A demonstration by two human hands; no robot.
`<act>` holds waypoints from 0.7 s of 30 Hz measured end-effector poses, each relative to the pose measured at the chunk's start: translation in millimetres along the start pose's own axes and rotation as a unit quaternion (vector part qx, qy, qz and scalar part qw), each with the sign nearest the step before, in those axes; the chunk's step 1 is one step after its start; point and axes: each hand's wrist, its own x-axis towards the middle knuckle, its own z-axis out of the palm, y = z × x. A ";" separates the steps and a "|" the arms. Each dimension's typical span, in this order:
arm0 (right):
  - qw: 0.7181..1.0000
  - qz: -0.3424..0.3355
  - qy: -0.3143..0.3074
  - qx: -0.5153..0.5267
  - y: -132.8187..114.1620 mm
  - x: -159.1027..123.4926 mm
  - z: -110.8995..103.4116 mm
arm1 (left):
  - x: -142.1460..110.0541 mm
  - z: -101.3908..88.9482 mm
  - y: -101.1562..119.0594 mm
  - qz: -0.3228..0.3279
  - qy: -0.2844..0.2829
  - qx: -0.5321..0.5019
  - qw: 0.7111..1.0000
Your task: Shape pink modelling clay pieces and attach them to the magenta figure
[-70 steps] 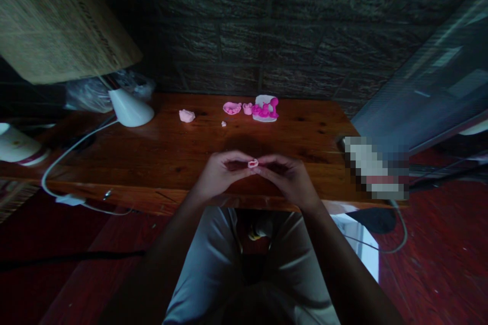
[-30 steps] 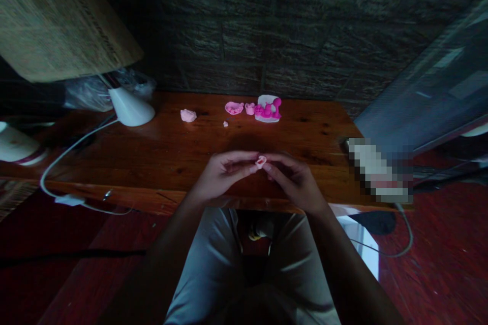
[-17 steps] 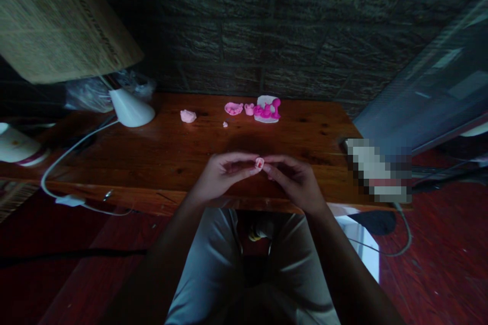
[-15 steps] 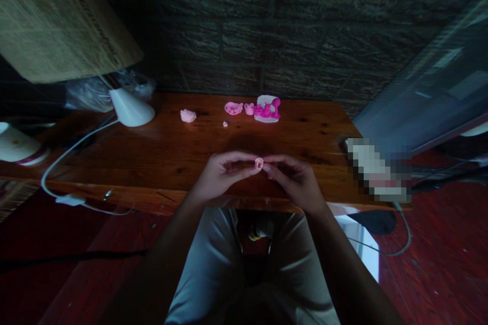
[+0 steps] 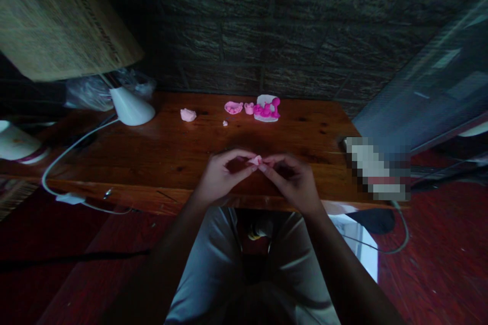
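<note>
My left hand [image 5: 223, 175] and my right hand [image 5: 292, 180] meet above the near edge of a wooden table [image 5: 168, 152]. Between their fingertips they pinch a small pale pink lump of clay [image 5: 255, 160]. Both hands are closed on it, fingers curled. At the far side of the table lie more clay pieces: a pale pink lump [image 5: 187, 115], a tiny crumb [image 5: 224, 123], a flat pink piece [image 5: 233, 107], and a white dish [image 5: 262, 118] bearing bright magenta clay shapes [image 5: 267, 108].
A white lamp base [image 5: 130, 106] with its cable [image 5: 64, 157] stands at the table's far left under a large tan shade [image 5: 57, 20]. A blurred-out object [image 5: 375, 172] lies at the right edge. A dark brick wall rises behind. My lap is below the table.
The hands stayed in place over the table's near edge while the fingers kept working the small pink lump, which has turned and flattened slightly between the fingertips.
</note>
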 end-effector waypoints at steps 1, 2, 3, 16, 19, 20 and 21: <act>1.000 -0.006 -0.004 -0.010 0.5 -0.1 0.1 | 0.1 -0.2 -0.7 0.011 -0.001 0.015 1.000; 1.000 -0.012 -0.008 -0.019 0.9 -0.2 0.1 | 0.2 -0.3 -1.0 0.022 -0.002 0.026 0.999; 0.999 -0.016 -0.010 -0.027 1.2 -0.3 0.1 | 0.5 -0.3 -1.0 0.032 -0.002 0.034 0.999; 0.999 0.032 0.016 -0.018 9.4 -0.7 2.6 | -0.6 5.1 5.8 0.114 0.022 0.128 0.985; 0.999 0.050 -0.002 -0.001 11.8 0.8 1.5 | -1.6 5.2 3.1 0.122 0.023 0.138 0.983; 0.999 0.053 -0.009 0.002 12.0 1.2 0.9 | -2.0 5.3 2.0 0.127 0.023 0.141 0.982; 0.998 0.054 -0.015 0.003 11.9 1.6 0.3 | -2.3 5.5 1.0 0.131 0.023 0.143 0.981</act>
